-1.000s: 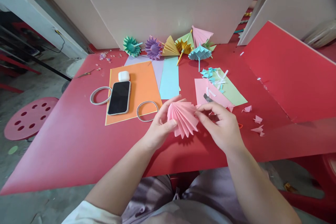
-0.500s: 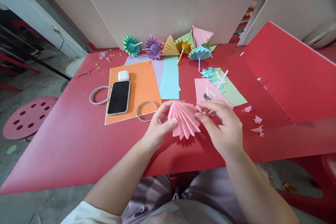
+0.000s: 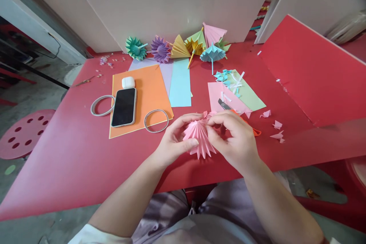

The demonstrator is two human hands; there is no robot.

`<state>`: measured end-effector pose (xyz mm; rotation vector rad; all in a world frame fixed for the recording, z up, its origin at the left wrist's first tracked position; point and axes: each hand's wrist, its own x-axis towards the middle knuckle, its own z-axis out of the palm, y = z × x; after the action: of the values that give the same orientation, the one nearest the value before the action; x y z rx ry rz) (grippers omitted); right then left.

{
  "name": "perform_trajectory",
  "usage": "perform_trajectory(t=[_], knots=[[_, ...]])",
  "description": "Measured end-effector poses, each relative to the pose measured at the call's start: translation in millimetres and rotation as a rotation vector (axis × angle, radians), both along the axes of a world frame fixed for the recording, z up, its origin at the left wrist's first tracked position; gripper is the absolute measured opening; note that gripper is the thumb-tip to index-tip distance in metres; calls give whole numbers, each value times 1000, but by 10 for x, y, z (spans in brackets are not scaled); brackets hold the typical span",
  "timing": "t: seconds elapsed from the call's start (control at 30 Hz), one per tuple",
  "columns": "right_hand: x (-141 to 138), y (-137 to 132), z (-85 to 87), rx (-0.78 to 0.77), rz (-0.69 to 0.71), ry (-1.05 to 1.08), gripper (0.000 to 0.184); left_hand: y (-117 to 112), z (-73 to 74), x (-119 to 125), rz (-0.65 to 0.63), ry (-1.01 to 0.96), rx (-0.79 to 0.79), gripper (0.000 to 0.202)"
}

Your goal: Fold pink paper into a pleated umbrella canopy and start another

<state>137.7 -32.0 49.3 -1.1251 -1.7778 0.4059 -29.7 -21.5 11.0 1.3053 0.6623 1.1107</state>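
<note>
- From where I stand, the pink pleated paper (image 3: 201, 139) is up between the two hands, above the near edge of the red table (image 3: 71, 160), pleats fanning downward from a gathered top; in the air, I'd judge, so that its folds aren't squashed.
- The left hand (image 3: 174, 141) grips it from the side: thumb flat on the front pleats, fingers round behind, where I can't see the tips. That looks like the steadying hold, keeping the folds together.
- The right hand (image 3: 238, 135) pinches the upper edge near the gathered point, thumb and forefinger closed on the paper; its other fingers curl in, partly hidden. A pinch seems to suit so narrow a spot.
- Just beyond that hand lies a cutting tool (image 3: 224, 104), its blade over the pink sheet (image 3: 215, 90) and its orange handle partly covered by the hand, probably left there for easy reach.
- Pink scraps (image 3: 277, 125) lie to the right, seemingly out of the way.
- On the left, the phone (image 3: 124, 107) and white case (image 3: 128, 82) rest on orange paper (image 3: 151, 91), perhaps weighing it down.
- Small paper parasols, among them a green one (image 3: 134, 48) and a blue one (image 3: 212, 52), line the back by the pale panel (image 3: 162, 4), likely to spare them knocks.
</note>
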Motion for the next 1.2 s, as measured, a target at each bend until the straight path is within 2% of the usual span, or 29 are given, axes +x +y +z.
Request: perform_trajectory(t=[0.17, 0.27, 0.37, 0.53, 0.6, 0.77, 1.0, 1.2], knots=[[96, 13, 12, -81, 85, -9, 10, -2, -8, -21, 19, 115, 104, 42], [155, 18, 19, -98, 141, 25, 16, -13, -9, -35, 76, 252, 156, 47], [176, 22, 8, -86, 183, -7, 20, -19, -8, -22, 177, 374, 276, 51], [98, 19, -22, -146, 89, 0, 28, -11, -10, 32, 466, 553, 548, 52], [47, 17, -29, -152, 78, 1, 27, -7, -17, 45, 533, 621, 626, 52], [-45, -6, -38, -181, 32, 45, 23, -3, -50, 50, 636, 680, 782, 54], [-128, -42, -71, -268, 28, 153, 27, -11, -79, 52, 679, 701, 852, 56], [-169, -53, -105, -305, 33, 291, 32, -16, -51, 68, 761, 818, 955, 47]])
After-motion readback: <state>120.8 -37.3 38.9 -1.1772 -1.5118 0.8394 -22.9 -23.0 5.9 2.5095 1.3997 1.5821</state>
